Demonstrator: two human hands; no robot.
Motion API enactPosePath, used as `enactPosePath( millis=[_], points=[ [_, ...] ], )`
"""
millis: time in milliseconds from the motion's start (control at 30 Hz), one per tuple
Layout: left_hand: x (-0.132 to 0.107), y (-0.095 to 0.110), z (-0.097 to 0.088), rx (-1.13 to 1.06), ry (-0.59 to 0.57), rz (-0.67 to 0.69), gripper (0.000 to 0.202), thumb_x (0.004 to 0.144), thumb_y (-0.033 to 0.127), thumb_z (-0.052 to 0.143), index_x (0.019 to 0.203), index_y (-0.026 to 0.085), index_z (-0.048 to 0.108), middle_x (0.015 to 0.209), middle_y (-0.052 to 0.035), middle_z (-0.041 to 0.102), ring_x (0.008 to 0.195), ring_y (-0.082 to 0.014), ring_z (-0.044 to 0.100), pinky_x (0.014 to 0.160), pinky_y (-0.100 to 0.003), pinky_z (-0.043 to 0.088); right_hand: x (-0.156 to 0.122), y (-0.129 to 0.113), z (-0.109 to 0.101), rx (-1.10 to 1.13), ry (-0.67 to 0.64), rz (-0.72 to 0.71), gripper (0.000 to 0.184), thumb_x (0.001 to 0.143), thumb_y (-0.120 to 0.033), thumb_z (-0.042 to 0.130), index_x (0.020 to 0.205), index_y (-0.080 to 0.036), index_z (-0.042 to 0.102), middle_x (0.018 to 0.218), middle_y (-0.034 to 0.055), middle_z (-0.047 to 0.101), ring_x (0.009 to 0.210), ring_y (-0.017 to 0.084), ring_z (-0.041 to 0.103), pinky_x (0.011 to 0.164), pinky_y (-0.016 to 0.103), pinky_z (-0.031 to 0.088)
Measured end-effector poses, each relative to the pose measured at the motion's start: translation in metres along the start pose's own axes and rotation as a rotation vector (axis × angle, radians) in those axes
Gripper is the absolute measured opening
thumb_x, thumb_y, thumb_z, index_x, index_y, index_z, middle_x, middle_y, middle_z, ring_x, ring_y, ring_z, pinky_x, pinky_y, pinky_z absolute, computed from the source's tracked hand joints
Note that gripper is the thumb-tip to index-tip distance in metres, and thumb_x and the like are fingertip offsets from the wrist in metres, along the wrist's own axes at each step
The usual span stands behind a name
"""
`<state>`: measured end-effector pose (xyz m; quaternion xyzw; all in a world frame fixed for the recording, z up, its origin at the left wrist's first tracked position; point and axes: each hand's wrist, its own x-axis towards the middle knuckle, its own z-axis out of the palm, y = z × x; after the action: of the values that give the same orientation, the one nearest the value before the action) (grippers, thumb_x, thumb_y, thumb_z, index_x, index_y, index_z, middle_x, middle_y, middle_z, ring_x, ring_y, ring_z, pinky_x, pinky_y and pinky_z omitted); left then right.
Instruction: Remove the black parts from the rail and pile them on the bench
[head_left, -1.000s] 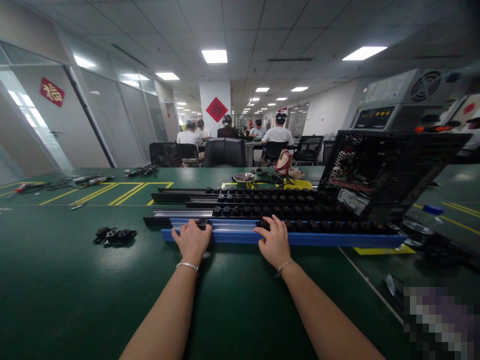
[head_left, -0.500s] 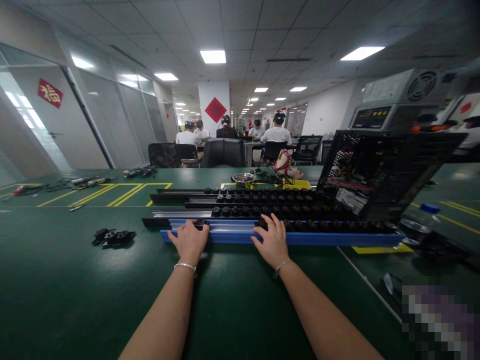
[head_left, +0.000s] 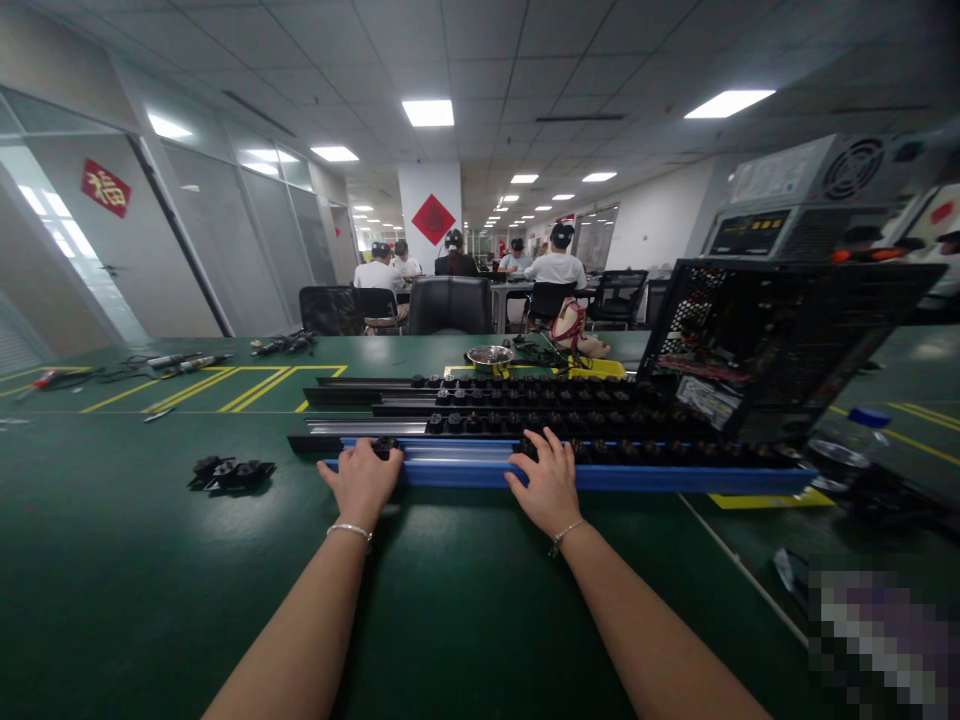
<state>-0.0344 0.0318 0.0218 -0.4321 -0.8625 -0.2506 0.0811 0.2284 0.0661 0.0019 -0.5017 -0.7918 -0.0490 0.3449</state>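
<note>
A long blue rail [head_left: 457, 472] lies across the table in front of me, with a row of black socket modules [head_left: 645, 452] seated in its right part. My left hand [head_left: 364, 482] is closed round a single black socket module [head_left: 387, 444] near the rail's left end; the thumb is on its right side. Farther right, my right hand [head_left: 547, 478] has its thumb and fingers about the leftmost module [head_left: 528, 446] of the row, partly covering it. Bare rail channel shows between the hands. Behind lie several black rails [head_left: 337, 395] with similar modules.
Loose black modules [head_left: 229, 474] lie at the left. An open computer case [head_left: 810, 350] stands at the right beyond the rails, with power supplies [head_left: 806, 195] above it. A metal bowl [head_left: 490, 357] and yellow tray [head_left: 596, 370] sit behind. A blue-capped bottle [head_left: 847, 445] stands right.
My left hand has moved left along the blue rail, and the black socket module has shifted with it. My right hand has stayed at about the same spot on the rail.
</note>
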Motion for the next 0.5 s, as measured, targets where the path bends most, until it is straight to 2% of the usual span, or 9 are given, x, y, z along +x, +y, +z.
enactPosePath(
  millis=[133,300,500],
  points=[
    [0.008,-0.011,-0.002,0.035,-0.010,0.020,0.048,0.076,0.048,0.038,0.106,0.015,0.055,0.102,-0.0180,0.065,0.110,-0.0319,0.051,0.103,-0.058,0.017,0.000,0.000,0.000,-0.003,0.000,-0.004,0.016,0.077,-0.032,0.057,0.089,-0.028,0.068,0.132,0.0047,0.045,0.132,0.029,0.022,0.105,0.058,0.017],
    [0.015,-0.023,0.000,0.038,-0.009,-0.014,0.051,0.074,0.049,0.042,0.109,0.014,0.055,0.098,-0.0166,0.064,0.102,-0.0307,0.055,0.091,-0.043,0.038,0.001,0.001,0.002,-0.005,0.003,-0.004,0.016,0.077,-0.032,0.057,0.088,-0.028,0.067,0.132,0.0046,0.045,0.132,0.029,0.022,0.105,0.059,0.017],
    [0.019,-0.034,0.004,0.016,0.022,-0.021,0.051,0.073,0.051,0.043,0.108,0.015,0.056,0.096,-0.0156,0.064,0.100,-0.0298,0.056,0.087,-0.040,0.042,0.000,0.000,0.002,-0.008,-0.001,-0.002,0.016,0.076,-0.031,0.058,0.088,-0.028,0.067,0.132,0.0045,0.046,0.132,0.029,0.022,0.105,0.058,0.016]
  ],
)
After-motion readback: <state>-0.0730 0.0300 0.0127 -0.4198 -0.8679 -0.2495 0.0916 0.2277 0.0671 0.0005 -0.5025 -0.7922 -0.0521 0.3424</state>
